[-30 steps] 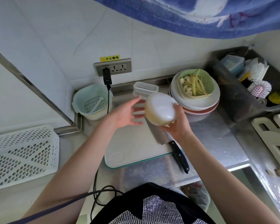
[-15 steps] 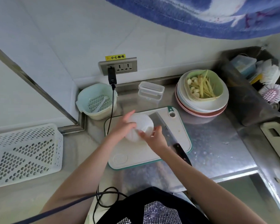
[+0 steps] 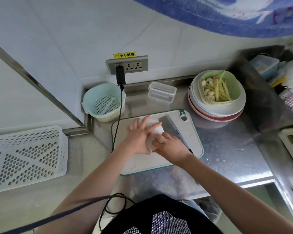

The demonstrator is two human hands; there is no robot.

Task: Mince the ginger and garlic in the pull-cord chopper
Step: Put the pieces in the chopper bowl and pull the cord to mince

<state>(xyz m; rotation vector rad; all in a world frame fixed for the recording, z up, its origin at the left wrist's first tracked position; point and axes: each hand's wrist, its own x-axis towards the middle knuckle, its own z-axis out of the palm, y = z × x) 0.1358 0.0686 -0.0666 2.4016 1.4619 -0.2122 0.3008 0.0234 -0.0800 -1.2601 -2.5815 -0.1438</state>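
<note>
Left hand (image 3: 139, 135) laid flat on white lid of pull-cord chopper (image 3: 155, 128), fingers straight and spread. Right hand (image 3: 167, 146) curled against chopper's near side, gripping it; ring worn. Chopper set on white cutting board (image 3: 191, 141), cleaver (image 3: 171, 125) just beside. Ginger strips (image 3: 222, 90) and garlic cloves (image 3: 208, 89) kept in green bowl (image 3: 236, 85) on stacked plates (image 3: 227, 112), well apart.

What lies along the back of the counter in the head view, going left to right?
White perforated basket → pale green colander → clear lidded container → stack of plates carrying the green dish of ginger and garlic → dark bin of brushes.
</note>
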